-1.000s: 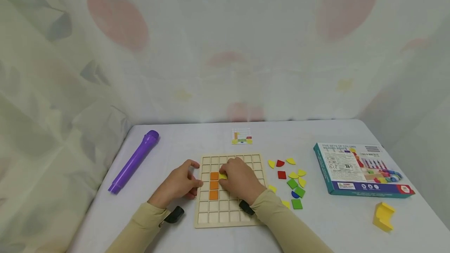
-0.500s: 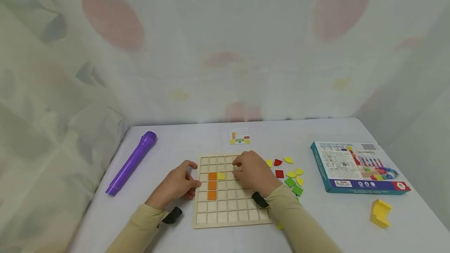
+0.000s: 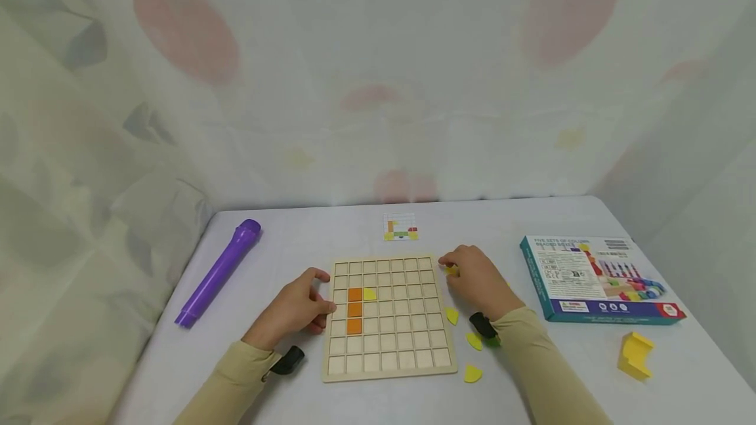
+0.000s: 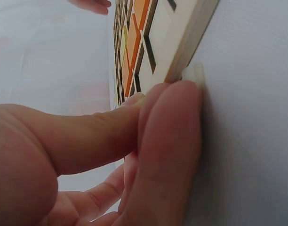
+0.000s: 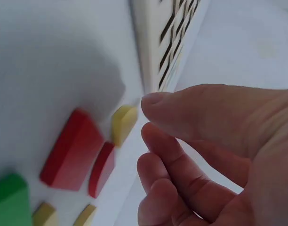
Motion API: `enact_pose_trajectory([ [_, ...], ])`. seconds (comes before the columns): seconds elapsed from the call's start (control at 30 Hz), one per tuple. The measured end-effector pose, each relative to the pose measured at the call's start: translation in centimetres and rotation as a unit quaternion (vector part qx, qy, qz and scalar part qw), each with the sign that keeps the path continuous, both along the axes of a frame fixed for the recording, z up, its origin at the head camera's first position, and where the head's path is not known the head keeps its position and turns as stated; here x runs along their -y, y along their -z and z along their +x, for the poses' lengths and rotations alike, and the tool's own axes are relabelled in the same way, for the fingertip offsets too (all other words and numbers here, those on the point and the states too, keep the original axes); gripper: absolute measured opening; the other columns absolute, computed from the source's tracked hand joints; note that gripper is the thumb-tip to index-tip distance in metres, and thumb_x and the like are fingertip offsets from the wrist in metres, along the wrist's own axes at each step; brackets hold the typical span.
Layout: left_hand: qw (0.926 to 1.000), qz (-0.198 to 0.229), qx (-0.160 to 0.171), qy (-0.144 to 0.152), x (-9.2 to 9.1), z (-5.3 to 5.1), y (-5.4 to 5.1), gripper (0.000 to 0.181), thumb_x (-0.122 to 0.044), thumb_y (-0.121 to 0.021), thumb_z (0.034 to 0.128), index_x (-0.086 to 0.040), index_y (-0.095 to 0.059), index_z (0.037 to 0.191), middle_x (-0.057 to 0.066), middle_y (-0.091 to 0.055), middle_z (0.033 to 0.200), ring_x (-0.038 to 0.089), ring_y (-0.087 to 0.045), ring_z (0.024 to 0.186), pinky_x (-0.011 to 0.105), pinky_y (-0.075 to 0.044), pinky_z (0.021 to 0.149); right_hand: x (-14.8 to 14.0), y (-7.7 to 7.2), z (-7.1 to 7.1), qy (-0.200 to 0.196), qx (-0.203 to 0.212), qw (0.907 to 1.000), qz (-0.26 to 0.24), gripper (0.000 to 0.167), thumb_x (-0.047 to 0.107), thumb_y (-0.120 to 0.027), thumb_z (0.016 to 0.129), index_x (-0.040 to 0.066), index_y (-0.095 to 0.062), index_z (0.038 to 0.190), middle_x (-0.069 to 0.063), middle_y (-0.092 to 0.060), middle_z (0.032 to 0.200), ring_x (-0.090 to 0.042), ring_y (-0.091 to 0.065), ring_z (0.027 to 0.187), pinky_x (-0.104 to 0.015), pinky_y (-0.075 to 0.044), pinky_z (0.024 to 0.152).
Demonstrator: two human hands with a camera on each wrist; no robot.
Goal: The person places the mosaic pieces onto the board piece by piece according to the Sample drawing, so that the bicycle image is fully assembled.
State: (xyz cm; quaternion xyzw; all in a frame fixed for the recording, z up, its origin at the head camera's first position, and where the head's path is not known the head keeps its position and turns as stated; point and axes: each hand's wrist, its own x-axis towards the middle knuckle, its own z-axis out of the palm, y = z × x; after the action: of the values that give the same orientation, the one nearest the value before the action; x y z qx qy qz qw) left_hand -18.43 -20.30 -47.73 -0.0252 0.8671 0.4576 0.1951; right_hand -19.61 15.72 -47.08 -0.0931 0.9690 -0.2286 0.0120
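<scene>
Head view: white surface (image 3: 313, 231); wooden grid board (image 3: 404, 323) lies on it, between my hands.
Left hand (image 3: 292, 310): at the board's left edge, fingertips touching it; thumb and index spread apart, no grip taken.
Right hand (image 3: 478, 281): right of the board; thumb and fingers (image 5: 196, 183) moderately parted, nothing held; thumb tip just beside a yellow piece (image 5: 124, 123).
Orange squares (image 3: 354, 309): three, in the board's second column from the left.
Yellow tile (image 3: 369, 294): in the cell right of the farthest orange square.
Red pieces (image 5: 71, 155): two, near my right hand, with a green piece (image 5: 11, 202).
Yellow wedges (image 3: 474, 341): right of the board, near side.
Pattern card (image 3: 400, 227): beyond the board's far edge.
Purple tube (image 3: 218, 274): left of the board.
Printed box (image 3: 602, 281): right, well apart; yellow block (image 3: 636, 355) on its near side.
</scene>
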Motion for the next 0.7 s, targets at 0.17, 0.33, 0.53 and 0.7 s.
enact_pose_trajectory([
  [0.17, 1.0, -0.005, 0.0, 0.0, 0.0, -0.01, 0.06, 0.061, -0.006, -0.083, 0.0937, -0.01, -0.051, 0.146, 0.015, -0.065, 0.094, 0.024, -0.07, 0.066, 0.036, -0.065, 0.058, -0.37, 0.27, -0.24, -0.015, -0.006, 0.9997, 0.015, 0.037, -0.007, -0.069, 0.092, 0.006, -0.079, 0.125, -0.012, -0.074, 0.121, -0.032, -0.064, 0.116, -0.05, -0.058, 0.104],
  [0.33, 0.9999, -0.011, -0.003, -0.001, 0.01, -0.05, 0.09, 0.062, -0.007, -0.083, 0.0931, -0.01, -0.051, 0.146, 0.014, -0.064, 0.093, 0.023, -0.07, 0.065, 0.036, -0.065, 0.057, -0.3, 0.31, -0.37, -0.024, -0.002, 0.9995, 0.022, 0.039, -0.012, -0.068, 0.089, 0.005, -0.08, 0.121, -0.013, -0.073, 0.124, -0.034, -0.065, 0.12, -0.053, -0.057, 0.107],
  [0.53, 1.0, -0.008, 0.0, -0.004, -0.01, 0.03, -0.11, 0.062, -0.006, -0.083, 0.0935, -0.01, -0.051, 0.146, 0.014, -0.064, 0.093, 0.023, -0.07, 0.065, 0.036, -0.065, 0.057, -0.3, 0.25, -0.4, -0.009, 0.01, 0.9998, 0.017, 0.034, -0.01, -0.069, 0.09, 0.006, -0.082, 0.118, -0.012, -0.073, 0.121, -0.031, -0.065, 0.116, -0.049, -0.059, 0.102],
  [0.7, 0.9999, -0.009, 0.002, -0.004, -0.06, 0.02, -0.02, 0.062, -0.006, -0.083, 0.0937, -0.01, -0.051, 0.147, 0.014, -0.064, 0.094, 0.023, -0.07, 0.065, 0.036, -0.065, 0.057, -0.85, 0.26, -0.47, 0.003, 0.028, 0.9996, 0.008, 0.028, -0.004, -0.073, 0.093, 0.006, -0.082, 0.118, -0.009, -0.073, 0.115, -0.024, -0.06, 0.101, -0.04, -0.058, 0.087],
])
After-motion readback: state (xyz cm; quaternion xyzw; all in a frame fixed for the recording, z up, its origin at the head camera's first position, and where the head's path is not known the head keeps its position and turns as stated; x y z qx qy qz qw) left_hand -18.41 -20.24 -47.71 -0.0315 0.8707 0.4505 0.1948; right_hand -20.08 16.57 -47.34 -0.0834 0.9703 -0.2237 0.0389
